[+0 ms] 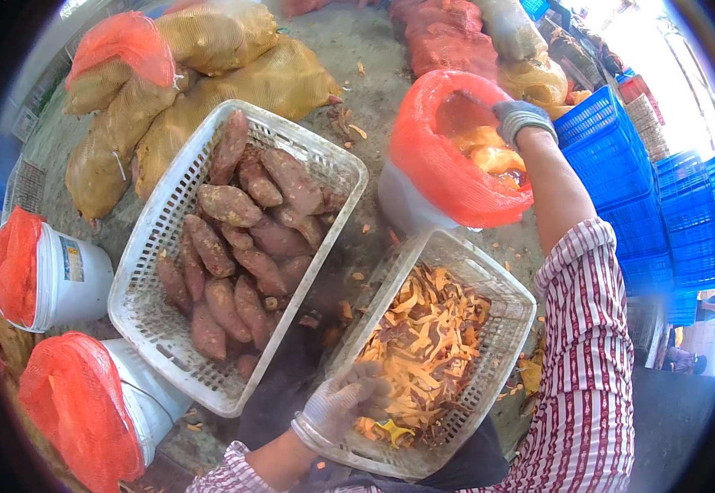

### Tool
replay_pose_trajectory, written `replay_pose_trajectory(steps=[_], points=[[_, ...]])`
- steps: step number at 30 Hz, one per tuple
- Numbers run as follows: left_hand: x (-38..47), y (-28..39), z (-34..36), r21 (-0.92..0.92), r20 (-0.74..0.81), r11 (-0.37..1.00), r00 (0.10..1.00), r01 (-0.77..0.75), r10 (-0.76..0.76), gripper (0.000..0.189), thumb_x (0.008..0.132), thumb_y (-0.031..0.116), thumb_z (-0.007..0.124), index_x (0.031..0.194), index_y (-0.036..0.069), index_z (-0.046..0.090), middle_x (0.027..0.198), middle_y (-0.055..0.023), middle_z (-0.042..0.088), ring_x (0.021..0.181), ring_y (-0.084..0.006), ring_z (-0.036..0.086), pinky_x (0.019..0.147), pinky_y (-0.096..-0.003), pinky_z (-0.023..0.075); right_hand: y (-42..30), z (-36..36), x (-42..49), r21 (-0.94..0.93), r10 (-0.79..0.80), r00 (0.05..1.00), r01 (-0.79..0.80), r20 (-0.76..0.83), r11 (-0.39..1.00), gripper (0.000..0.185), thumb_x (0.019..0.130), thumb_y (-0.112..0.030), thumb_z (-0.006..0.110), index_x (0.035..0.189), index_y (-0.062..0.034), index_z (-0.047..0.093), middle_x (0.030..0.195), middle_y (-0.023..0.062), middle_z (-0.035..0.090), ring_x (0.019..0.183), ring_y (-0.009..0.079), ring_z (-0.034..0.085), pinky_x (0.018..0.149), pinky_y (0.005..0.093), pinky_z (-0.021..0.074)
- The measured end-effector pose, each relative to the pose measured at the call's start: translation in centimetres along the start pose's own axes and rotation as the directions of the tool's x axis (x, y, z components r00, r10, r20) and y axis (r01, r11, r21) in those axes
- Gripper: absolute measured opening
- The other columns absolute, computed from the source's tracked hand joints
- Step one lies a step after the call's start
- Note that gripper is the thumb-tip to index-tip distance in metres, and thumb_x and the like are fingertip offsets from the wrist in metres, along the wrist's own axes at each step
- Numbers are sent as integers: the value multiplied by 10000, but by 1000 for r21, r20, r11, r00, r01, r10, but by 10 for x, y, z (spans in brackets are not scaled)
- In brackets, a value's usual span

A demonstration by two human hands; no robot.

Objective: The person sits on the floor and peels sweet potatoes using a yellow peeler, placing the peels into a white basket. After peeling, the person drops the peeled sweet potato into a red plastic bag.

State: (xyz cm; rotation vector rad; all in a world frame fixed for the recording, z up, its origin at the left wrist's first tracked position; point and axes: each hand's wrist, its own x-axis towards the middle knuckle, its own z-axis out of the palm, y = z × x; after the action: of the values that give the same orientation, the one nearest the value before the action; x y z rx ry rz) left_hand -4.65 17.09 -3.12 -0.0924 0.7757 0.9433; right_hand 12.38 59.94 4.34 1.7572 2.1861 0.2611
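Note:
My left hand (352, 397), in a pale glove, hovers with loosely curled fingers over the near left side of a white plastic crate (517, 302). Nothing shows in its blurred fingers. Orange-fleshed sweet potato peelings (422, 345) fill much of this crate, and a yellow peeler (395, 431) lies on them near the hand. My right hand (522, 118), also gloved, reaches to the far right rim of a white bucket (413, 197) lined with a red mesh bag (419, 154). Peeled sweet potatoes (496, 157) sit inside. Whether the right fingers grip anything is unclear.
A larger white crate (148, 277) of unpeeled sweet potatoes (228, 206) stands at left. Two more buckets (89, 265) (148, 382) with red mesh are beside it. Full mesh sacks (252, 83) lie behind. Blue crates (607, 154) are stacked at right. Scraps dot the concrete floor (357, 111).

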Motion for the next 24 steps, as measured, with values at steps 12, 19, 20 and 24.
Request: replay_pose_trajectory(steps=[12,19,20,24], points=[[-1,-2,-1,-4,-12,1000,1000,4,-4,424,800,183,567,1145,-8,411,940,-117,565,773,-209,582,686,-332,492,43,-19,-21,212,240,949,-197,-204,957,354,785,-221,481,1127,-132,468,1078,171,544,1002,337,518,818,403,419],[0,1,-1,-41,-1,999,1000,-17,17,427,795,185,574,1146,11,404,955,-128,569,781,-249,595,709,-378,495,43,-6,-66,190,44,974,-1,-220,982,246,797,-226,472,1014,-119,516,958,165,588,883,344,564,742,430,433],[-1,0,-3,-76,9,997,1000,-24,25,429,795,186,576,1147,12,403,955,-129,568,787,-251,594,713,-381,493,41,3,-74,170,-18,977,56,-213,984,225,799,-227,470,993,-126,524,930,169,593,864,343,568,728,434,433],[-5,1,4,-59,12,998,1000,12,-11,428,795,201,578,1141,11,413,951,-123,562,821,-235,582,729,-370,484,54,52,-42,50,-94,984,102,-154,994,195,805,-223,459,963,-135,530,883,187,595,851,336,570,714,434,438]])
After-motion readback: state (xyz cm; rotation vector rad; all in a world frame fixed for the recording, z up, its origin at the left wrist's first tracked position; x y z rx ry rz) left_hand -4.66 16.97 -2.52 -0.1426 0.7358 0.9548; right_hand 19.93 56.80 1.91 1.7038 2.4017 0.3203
